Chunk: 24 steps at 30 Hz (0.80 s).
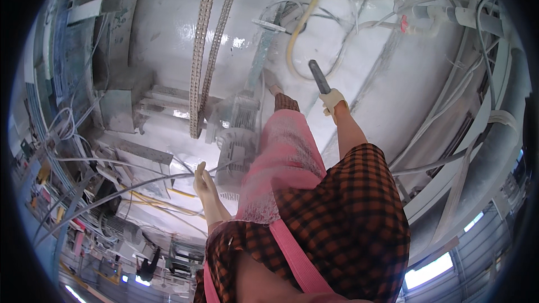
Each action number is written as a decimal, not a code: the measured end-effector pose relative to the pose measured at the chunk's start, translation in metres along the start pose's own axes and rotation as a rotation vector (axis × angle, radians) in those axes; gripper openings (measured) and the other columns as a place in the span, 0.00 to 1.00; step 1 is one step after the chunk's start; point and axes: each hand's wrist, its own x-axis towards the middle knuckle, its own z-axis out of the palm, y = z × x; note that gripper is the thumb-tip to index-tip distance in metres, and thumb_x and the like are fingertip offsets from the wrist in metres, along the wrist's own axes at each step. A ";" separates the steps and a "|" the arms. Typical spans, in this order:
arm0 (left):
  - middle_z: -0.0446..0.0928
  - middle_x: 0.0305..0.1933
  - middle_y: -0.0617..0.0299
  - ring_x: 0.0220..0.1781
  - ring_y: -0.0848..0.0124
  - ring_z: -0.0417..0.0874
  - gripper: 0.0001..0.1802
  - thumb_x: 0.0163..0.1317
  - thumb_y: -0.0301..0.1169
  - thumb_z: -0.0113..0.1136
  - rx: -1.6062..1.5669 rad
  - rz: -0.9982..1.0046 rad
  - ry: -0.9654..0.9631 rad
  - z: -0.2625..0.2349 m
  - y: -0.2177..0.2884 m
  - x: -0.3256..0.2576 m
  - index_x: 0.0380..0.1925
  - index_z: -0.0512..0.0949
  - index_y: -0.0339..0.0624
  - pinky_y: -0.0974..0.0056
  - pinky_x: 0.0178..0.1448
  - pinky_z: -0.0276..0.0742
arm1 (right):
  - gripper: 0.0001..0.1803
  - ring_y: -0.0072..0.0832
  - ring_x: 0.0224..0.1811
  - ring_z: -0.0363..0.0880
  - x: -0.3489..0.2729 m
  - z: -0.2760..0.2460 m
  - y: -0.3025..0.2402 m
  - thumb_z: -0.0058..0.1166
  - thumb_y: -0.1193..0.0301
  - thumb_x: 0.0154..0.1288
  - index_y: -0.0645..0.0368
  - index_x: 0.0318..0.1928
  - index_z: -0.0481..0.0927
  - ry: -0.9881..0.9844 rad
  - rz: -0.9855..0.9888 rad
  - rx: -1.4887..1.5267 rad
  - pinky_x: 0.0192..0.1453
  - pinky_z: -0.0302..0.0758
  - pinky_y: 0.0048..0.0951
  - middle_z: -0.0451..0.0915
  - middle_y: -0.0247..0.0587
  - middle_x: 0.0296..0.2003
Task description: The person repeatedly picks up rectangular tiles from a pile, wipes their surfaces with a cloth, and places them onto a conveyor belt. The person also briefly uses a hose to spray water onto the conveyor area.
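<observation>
In a pale glove, my right hand (334, 101) is closed round one end of a dark grey rod-shaped tool (319, 76). The tool points up and slightly left, and its kind does not show clearly. Just beyond its tip, a yellowish hose (291, 50) curves over the wet pale floor (353, 73). My left hand (205, 182), also gloved, is held out low on the left with its fingers stretched and nothing in it. Nearest to that hand is a dusty grey motor (231, 154), with grey cable passing close by.
Two chain-like cable carriers (201, 50) hang left of centre. Pipes with red valve handles (404, 23) run at the far right, above a thick grey pipe (505, 129). Metal framework and loose cables (120, 191) crowd the left side. Another person (149, 266) shows at the lower left.
</observation>
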 end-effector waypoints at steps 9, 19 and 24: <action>0.73 0.64 0.48 0.68 0.61 0.72 0.25 0.74 0.35 0.48 -0.241 -0.080 -0.376 0.046 0.152 0.042 0.65 0.67 0.30 0.60 0.75 0.60 | 0.24 0.54 0.38 0.80 -0.093 0.049 -0.070 0.57 0.56 0.66 0.62 0.54 0.73 -0.156 -0.650 -0.045 0.46 0.75 0.44 0.80 0.57 0.33; 0.73 0.61 0.47 0.66 0.59 0.72 0.33 0.67 0.39 0.60 -0.781 -0.223 -0.469 0.102 0.156 0.082 0.65 0.65 0.30 0.49 0.75 0.61 | 0.27 0.44 0.33 0.83 -0.094 0.153 -0.058 0.60 0.48 0.61 0.55 0.50 0.76 -0.494 -1.300 -0.249 0.34 0.75 0.45 0.79 0.43 0.31; 0.74 0.60 0.47 0.64 0.60 0.74 0.29 0.67 0.35 0.58 -0.729 -0.297 -0.423 0.097 0.144 0.083 0.62 0.68 0.27 0.53 0.73 0.64 | 0.27 0.47 0.33 0.83 -0.095 0.162 -0.047 0.61 0.49 0.61 0.56 0.49 0.76 -0.482 -1.268 -0.154 0.36 0.76 0.47 0.81 0.44 0.34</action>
